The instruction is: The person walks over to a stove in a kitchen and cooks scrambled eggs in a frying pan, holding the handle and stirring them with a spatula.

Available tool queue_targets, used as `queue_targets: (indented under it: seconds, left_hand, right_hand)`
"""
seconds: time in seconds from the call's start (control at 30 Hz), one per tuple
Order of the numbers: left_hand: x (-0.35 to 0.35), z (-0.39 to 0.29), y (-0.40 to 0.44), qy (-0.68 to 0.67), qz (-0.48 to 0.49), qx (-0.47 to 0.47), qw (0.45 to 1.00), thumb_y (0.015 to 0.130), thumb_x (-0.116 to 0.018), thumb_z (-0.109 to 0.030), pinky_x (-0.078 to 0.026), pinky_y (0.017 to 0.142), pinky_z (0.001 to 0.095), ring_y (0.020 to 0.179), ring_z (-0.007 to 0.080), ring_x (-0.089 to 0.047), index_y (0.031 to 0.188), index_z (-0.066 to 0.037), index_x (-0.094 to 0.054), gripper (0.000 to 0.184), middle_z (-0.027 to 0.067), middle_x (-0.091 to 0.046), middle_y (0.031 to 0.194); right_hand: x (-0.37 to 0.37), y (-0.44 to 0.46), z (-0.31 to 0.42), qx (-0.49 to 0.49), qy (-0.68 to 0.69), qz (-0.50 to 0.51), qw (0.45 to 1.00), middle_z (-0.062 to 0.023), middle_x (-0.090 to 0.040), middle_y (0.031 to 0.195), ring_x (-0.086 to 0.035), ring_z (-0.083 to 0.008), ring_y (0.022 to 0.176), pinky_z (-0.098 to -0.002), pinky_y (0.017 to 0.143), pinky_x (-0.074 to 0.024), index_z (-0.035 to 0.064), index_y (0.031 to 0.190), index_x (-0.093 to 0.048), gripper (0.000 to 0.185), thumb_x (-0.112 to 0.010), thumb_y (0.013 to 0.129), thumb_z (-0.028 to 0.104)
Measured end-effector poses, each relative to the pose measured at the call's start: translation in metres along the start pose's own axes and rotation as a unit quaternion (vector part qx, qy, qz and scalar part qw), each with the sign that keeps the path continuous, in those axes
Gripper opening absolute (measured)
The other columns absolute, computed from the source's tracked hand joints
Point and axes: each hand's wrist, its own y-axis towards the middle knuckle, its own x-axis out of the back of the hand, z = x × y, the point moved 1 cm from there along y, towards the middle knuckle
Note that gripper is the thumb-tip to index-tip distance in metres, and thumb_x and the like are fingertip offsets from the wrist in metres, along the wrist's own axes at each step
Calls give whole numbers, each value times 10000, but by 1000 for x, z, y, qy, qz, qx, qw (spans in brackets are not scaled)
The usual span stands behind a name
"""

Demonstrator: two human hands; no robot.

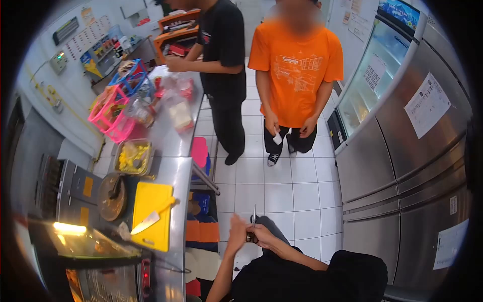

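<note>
My left hand is raised in front of my body, fingers stretched out, close beside the right. My right hand is closed around the lower end of a thin, grey, rod-like thing that points away from me; its kind is too small to make out. A small dark object shows between the two hands, partly covered by them. On the steel counter to the left lies a yellow cutting board, with a yellow-handled knife across it.
A container of yellow pieces, a round lid and a pink basket stand on the steel counter. A person in orange and one in black stand ahead. Steel fridges line the right.
</note>
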Motion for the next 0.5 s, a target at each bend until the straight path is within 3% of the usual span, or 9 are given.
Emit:
queue_targets:
  seconds: [0.13, 0.17, 0.2, 0.23, 0.27, 0.33, 0.4, 0.47, 0.5]
  left_hand:
    - [21, -4, 196, -257, -73, -49, 962, 990, -366, -277, -280, 1064, 322, 1289, 245, -381, 1342, 66, -371, 492, 186, -410, 1385]
    - [20, -101, 214, -201, -100, -27, 974, 973, -414, -336, -335, 1009, 309, 1193, 197, -453, 1300, 41, -442, 500, 115, -506, 1282]
    - [-4, -106, 275, -223, -116, -157, 955, 964, -443, -305, -333, 1017, 311, 1246, 204, -410, 1364, 16, -361, 519, 125, -440, 1357]
    - [-27, -123, 335, -201, -73, -239, 947, 941, -499, -158, -262, 1082, 331, 1308, 237, -352, 1400, 13, -290, 533, 162, -333, 1438]
    - [-51, -147, 362, -262, -34, -223, 938, 929, -519, -137, -266, 1082, 340, 1308, 237, -350, 1413, -7, -269, 560, 155, -327, 1439]
    - [-93, -186, 387, -344, 35, -191, 918, 912, -543, -126, -280, 1072, 350, 1294, 236, -360, 1414, -27, -263, 583, 146, -336, 1424]
    - [-118, -183, 369, -310, 72, -160, 934, 901, -550, -145, -298, 1053, 351, 1267, 235, -384, 1388, -30, -294, 562, 143, -366, 1391]
    - [-137, -167, 349, -274, 92, -151, 945, 890, -558, -164, -315, 1033, 353, 1240, 234, -407, 1363, -33, -325, 543, 140, -396, 1358]
    - [-141, -167, 348, -260, 105, -141, 949, 884, -562, -173, -324, 1024, 353, 1226, 234, -419, 1350, -34, -340, 534, 138, -411, 1342]
  right_hand:
    - [37, 69, 111, -31, 39, 119, 992, -74, -560, 771, -557, -174, 698, -310, 643, -487, -18, 908, -555, 219, -479, 947, 184]
    - [74, 144, 145, 153, 38, 122, 980, -43, -525, 690, -535, -163, 632, -296, 582, -448, 0, 864, -558, 200, -493, 937, 174]
    - [111, 216, 178, 331, 40, 113, 936, -12, -489, 609, -514, -153, 567, -283, 521, -409, 18, 820, -562, 189, -506, 926, 164]
    - [84, 188, 216, 350, -14, 67, 934, -15, -492, 624, -512, -149, 587, -282, 536, -408, 26, 815, -553, 181, -497, 925, 157]
    - [37, 131, 226, 315, -101, 27, 943, -17, -496, 640, -510, -144, 608, -281, 551, -407, 34, 809, -545, 173, -487, 923, 151]
    - [15, 114, 251, 355, -251, -6, 900, -23, -502, 670, -506, -135, 649, -280, 582, -404, 50, 799, -528, 162, -468, 921, 137]
    - [9, 107, 245, 428, -440, -45, 788, -29, -509, 701, -501, -126, 690, -279, 612, -401, 67, 788, -511, 156, -449, 919, 124]
    - [3, 136, 309, 336, -385, -18, 860, -46, -546, 778, -524, -134, 735, -272, 660, -431, 49, 862, -536, 105, -454, 906, 97]
    - [7, 141, 311, 356, -382, 21, 853, -61, -549, 796, -533, -143, 747, -277, 655, -433, 42, 853, -539, 78, -472, 884, 70]
